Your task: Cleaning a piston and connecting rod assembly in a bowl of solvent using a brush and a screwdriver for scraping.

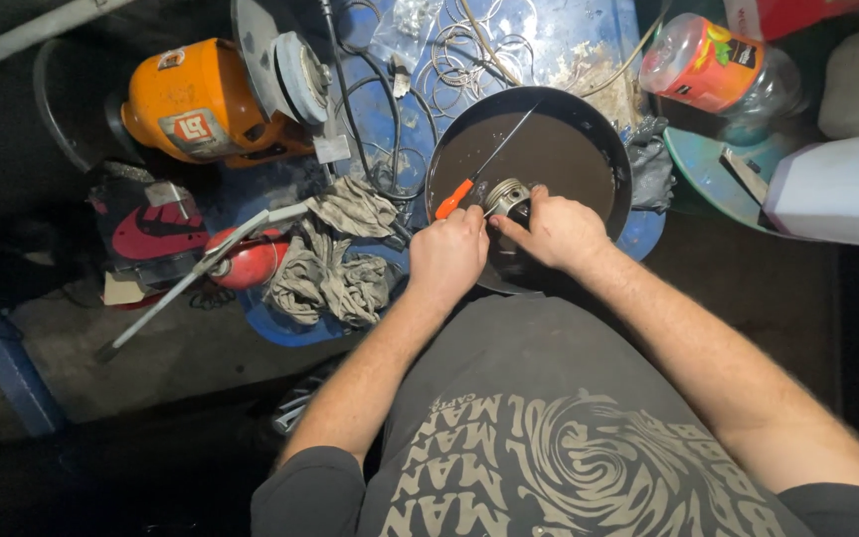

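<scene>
A round black pan (589,124) full of dark liquid sits on a blue drum top. Over its near edge, my right hand (559,231) grips a grey metal piston-like part (506,195). My left hand (447,257) holds a screwdriver with an orange handle (452,200); its thin shaft slants up and right across the pan. The two hands touch beside the metal part.
An orange bench grinder (216,94) stands at the left. Grey rags (335,264), a red oil can with a long spout (246,257), black cables and wire rings lie on the blue drum top (370,109). A clear plastic jar (713,68) and a white container (842,189) stand at right.
</scene>
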